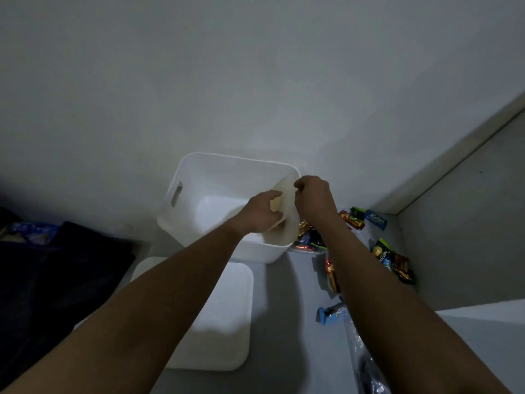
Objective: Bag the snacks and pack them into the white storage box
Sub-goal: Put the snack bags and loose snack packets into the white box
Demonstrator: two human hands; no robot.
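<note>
**Bagging a snack over the box: early stage**

Left grip (pixel 264 213) curled round a pale yellow snack (pixel 275 203), pushed into the mouth of a translucent white bag (pixel 287 233). Right grip (pixel 314 199) pinching the bag's top edge, thumb against fingers, holding it up. Both directly above the white storage box (pixel 199 172), over its right half. Bag against the box's right wall, lower end apparently inside the rim.

Progress, as a judgement: one bag being filled, nothing packed yet. No filled bag on the visible part of the box floor. Near-right corner hidden behind hands and bag, so can't rule out something there.

Left to do: most of it.
- Heap of dark and orange wrappers (pixel 308 237) right at the box's near-right corner; possibly on clear plastic, can't tell.
- Red bars (pixel 351 219) and a blue pack (pixel 375 219) further right of the box.
- Green-blue chip pack (pixel 383 255) and another red bar (pixel 331 273) right of the box, nearer the camera.
- All unbagged as far as visible.
- Small blue item (pixel 329 315) and crumpled clear plastic (pixel 359 348) well to the front-right of the box. Maybe spare bags, can't confirm.

Lid (pixel 224 317) off, flat just in front of the box; presumably fitted last. Dark cloth (pixel 56 265) left of the box, not part of the job.
</note>
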